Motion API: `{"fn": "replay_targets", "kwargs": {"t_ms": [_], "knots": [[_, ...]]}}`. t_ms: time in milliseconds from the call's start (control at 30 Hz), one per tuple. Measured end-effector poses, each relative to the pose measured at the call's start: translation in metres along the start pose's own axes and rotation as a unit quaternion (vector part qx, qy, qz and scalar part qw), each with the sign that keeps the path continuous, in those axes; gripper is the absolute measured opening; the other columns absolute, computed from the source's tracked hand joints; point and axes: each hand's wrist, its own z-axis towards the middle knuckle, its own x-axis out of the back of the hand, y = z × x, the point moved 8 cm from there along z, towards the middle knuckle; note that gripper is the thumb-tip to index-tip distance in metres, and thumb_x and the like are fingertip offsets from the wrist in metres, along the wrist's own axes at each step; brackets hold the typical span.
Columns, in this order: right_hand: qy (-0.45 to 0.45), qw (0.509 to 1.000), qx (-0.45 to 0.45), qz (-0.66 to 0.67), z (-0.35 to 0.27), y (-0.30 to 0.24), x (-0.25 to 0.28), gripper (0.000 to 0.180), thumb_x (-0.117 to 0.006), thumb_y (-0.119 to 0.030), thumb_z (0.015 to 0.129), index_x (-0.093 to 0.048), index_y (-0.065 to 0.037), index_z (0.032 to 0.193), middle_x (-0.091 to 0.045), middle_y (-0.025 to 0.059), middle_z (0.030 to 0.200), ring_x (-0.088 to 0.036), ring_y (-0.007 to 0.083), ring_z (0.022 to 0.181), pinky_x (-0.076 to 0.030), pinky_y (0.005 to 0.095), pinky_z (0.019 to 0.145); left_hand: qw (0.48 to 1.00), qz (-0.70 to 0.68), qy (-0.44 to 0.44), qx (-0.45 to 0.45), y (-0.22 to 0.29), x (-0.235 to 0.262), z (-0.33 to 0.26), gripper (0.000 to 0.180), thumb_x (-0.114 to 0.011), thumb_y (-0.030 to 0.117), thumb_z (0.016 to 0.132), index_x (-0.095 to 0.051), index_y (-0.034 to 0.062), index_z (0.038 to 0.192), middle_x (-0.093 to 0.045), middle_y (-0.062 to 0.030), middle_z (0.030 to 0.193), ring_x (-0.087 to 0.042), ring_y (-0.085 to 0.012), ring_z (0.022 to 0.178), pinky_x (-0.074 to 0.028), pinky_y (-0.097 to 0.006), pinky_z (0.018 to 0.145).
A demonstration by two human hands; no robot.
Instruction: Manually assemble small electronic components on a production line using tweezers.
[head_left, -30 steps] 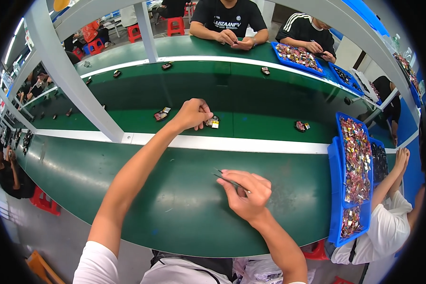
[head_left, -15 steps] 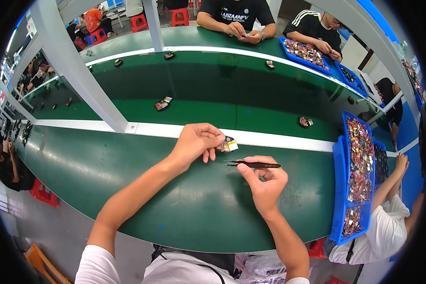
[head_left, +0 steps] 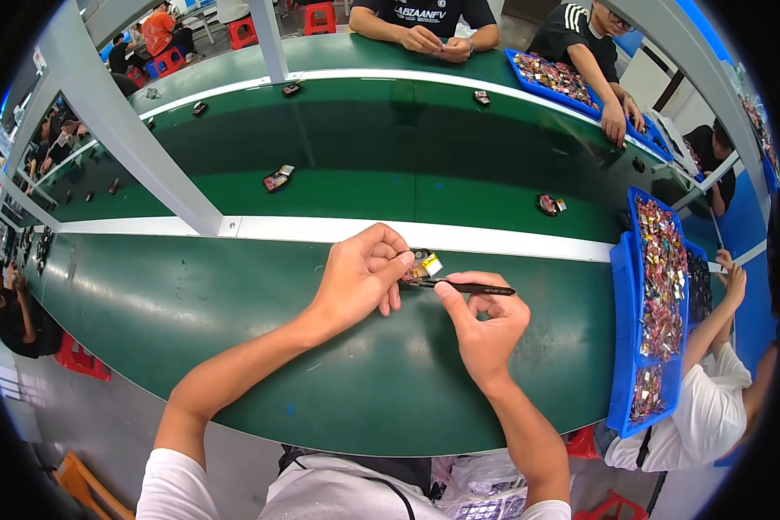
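Note:
Between the thumb and fingers of my left hand [head_left: 355, 276] is a small black electronic part [head_left: 425, 263], with a silver-and-yellow piece and thin reddish wires on it. My right hand [head_left: 492, 334] is closed around black tweezers [head_left: 481, 288], pointing left. Their tips reach the lower edge of the part, close to my left fingertips. Whether the tips pinch a wire is too small to tell. Both hands are above the green tabletop [head_left: 338, 390], near the white rail.
Beyond the white rail [head_left: 321, 230], a green belt carries similar parts [head_left: 279, 178]. Blue bins [head_left: 620, 347] heaped with small wired pieces stand on my right. A grey post [head_left: 139, 130] rises at left. Co-workers sit across the belt; another person's arms [head_left: 726, 303] are beyond the bins.
The tweezers have come up against the part; before, their tips were apart from it, below. Across the belt, a co-worker's arm now reaches down toward the belt's far edge.

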Motion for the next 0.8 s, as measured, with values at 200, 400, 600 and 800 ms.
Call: {"fn": "replay_targets", "kwargs": {"t_ms": [200,400,600,800], "knots": [[0.015,1.0,-0.006,-0.004,0.001,0.004,0.007,0.011,-0.081,0.002,0.083,-0.074,0.004,0.091,-0.075,0.0039,0.087,-0.044,-0.0009,0.049,-0.03,0.0185,0.045,1.0,-0.014,0.002,-0.002,0.0,-0.005,0.0,0.014,-0.061,0.009,0.1,-0.055,-0.0043,0.102,-0.063,-0.0089,0.077,-0.063,-0.0137,0.053,-0.048,-0.025,0.042],[-0.005,0.994,-0.09,0.064,0.003,0.019,0.007,0.012,-0.08,0.001,0.085,-0.073,0.003,0.094,-0.067,-0.0012,0.075,-0.04,-0.0023,0.051,-0.027,0.0181,0.046,0.999,-0.032,0.012,-0.006,-0.001,-0.011,-0.001,0.013,-0.061,0.007,0.099,-0.057,-0.0047,0.1,-0.066,-0.0099,0.075,-0.063,-0.0131,0.053,-0.046,-0.026,0.043],[-0.014,0.983,-0.143,0.11,0.004,0.024,0.011,0.011,-0.078,0.003,0.086,-0.073,0.003,0.095,-0.063,-0.003,0.071,-0.04,-0.0027,0.052,-0.026,0.0175,0.047,1.0,-0.012,0.005,-0.018,0.002,-0.021,-0.001,0.013,-0.061,0.005,0.1,-0.056,-0.0056,0.105,-0.065,-0.0103,0.08,-0.063,-0.0129,0.055,-0.048,-0.024,0.045],[-0.034,0.976,-0.173,0.127,0.007,0.024,0.016,0.011,-0.075,0.005,0.087,-0.071,0.006,0.097,-0.07,0.0045,0.081,-0.056,0.0025,0.063,-0.041,0.0173,0.055,1.0,-0.004,-0.004,-0.02,0.003,-0.025,0.002,0.013,-0.062,0.004,0.099,-0.058,-0.0063,0.104,-0.066,-0.0114,0.08,-0.063,-0.0128,0.054,-0.049,-0.024,0.044]]}}
